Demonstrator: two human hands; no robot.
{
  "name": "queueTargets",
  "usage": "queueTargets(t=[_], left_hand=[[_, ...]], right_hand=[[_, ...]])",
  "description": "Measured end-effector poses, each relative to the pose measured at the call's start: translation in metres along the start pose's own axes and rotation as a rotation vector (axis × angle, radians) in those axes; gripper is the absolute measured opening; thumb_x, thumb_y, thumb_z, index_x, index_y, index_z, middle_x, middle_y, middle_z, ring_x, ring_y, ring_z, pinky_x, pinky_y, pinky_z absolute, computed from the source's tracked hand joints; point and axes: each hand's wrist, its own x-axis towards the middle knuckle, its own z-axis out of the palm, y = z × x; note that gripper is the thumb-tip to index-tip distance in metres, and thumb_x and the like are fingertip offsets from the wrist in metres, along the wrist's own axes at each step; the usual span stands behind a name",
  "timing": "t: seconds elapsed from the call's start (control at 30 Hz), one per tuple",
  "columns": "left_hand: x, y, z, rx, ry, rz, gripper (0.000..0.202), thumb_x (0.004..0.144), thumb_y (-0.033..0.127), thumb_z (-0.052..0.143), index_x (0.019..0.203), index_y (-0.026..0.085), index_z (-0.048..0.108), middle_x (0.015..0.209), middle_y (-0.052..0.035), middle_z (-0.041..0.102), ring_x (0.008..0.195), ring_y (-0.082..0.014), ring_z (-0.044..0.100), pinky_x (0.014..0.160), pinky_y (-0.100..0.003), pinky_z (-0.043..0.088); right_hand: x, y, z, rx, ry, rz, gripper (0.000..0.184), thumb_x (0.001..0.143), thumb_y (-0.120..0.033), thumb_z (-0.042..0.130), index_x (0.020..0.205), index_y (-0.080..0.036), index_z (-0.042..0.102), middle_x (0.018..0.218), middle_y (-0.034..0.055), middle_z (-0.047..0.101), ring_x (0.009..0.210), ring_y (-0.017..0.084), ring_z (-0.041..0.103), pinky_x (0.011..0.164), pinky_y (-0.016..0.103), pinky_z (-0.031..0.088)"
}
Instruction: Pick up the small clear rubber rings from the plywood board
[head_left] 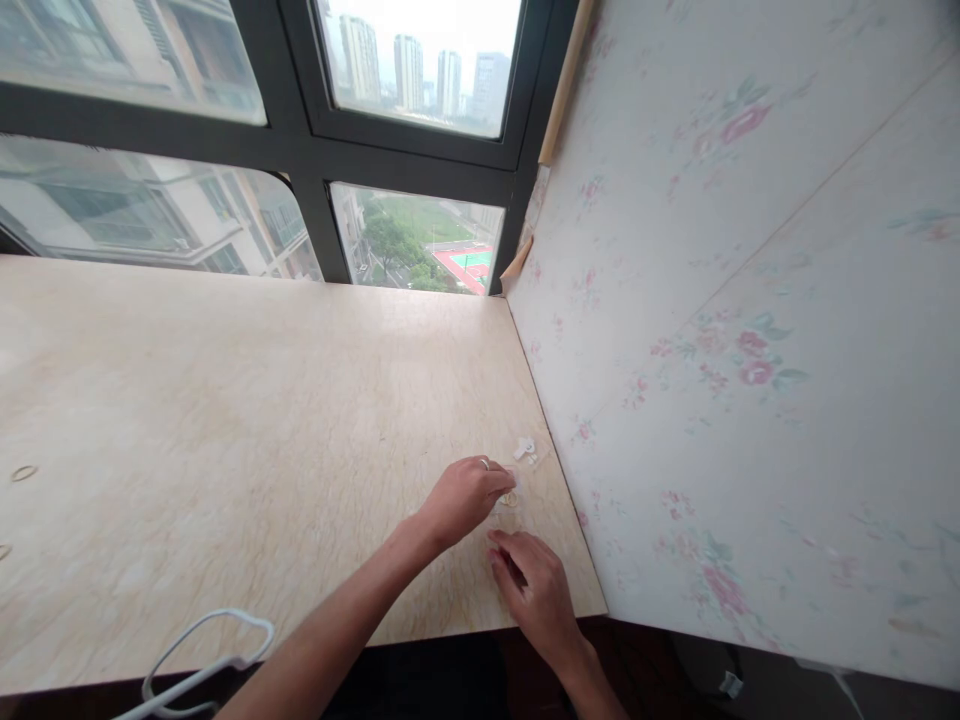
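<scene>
My left hand [471, 497] reaches over a small clear plastic container or packet [517, 505] near the right wall. Its fingers are bent down and pressed together at the packet, and a ring shows on one finger. What they pinch, if anything, is hidden. Pale yellowish loops [509, 499], like rubber bands, lie in or under the clear plastic. Just nearer to me, my right hand [534, 590] rests above the counter with fingers loosely curled. Its thumb and forefinger are a little apart, with nothing visible between them. Beyond my left hand lie small white plastic pieces [525, 449].
The marbled counter [262, 420] ends against a flower-papered wall [720, 430] on the right. Dark-framed windows [416, 160] stand behind. A yellowish loop [24, 473] lies far left. A white cable [217, 660] crosses the front edge.
</scene>
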Motion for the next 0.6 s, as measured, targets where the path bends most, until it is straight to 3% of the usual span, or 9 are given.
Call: queueTargets(t=[0.13,0.4,0.6], left_hand=[[-0.019,-0.007,-0.012,-0.061,0.121,-0.080,0.019,0.093,0.023,0.053,0.095,0.022,0.071,0.092,-0.0042,0.073,0.085,-0.0185,0.064,0.076,-0.031,0.049],[-0.091,-0.027,-0.046,-0.020,0.210,-0.305,0.023,0.094,0.031,0.048,0.085,0.020,0.066,0.084,-0.0034,0.069,0.078,-0.0176,0.062,0.071,-0.031,0.048],[-0.147,-0.042,-0.057,-0.028,0.308,-0.437,0.021,0.093,0.025,0.046,0.092,0.020,0.066,0.091,-0.0055,0.069,0.086,-0.0193,0.063,0.078,-0.033,0.050]], right_hand=[[0.000,-0.001,0.000,0.002,-0.011,-0.007,0.019,0.092,-0.020,0.051,0.105,-0.021,0.065,0.080,0.0046,0.067,0.075,0.020,0.062,0.069,0.032,0.048],[0.002,0.001,-0.003,0.068,-0.007,-0.062,0.020,0.094,-0.023,0.051,0.098,-0.021,0.071,0.072,0.0035,0.064,0.068,0.017,0.061,0.061,0.029,0.050],[0.015,-0.027,0.003,0.256,-0.006,-0.091,0.012,0.089,-0.023,0.060,0.088,-0.022,0.071,0.073,0.0027,0.065,0.064,0.014,0.062,0.054,0.022,0.050]])
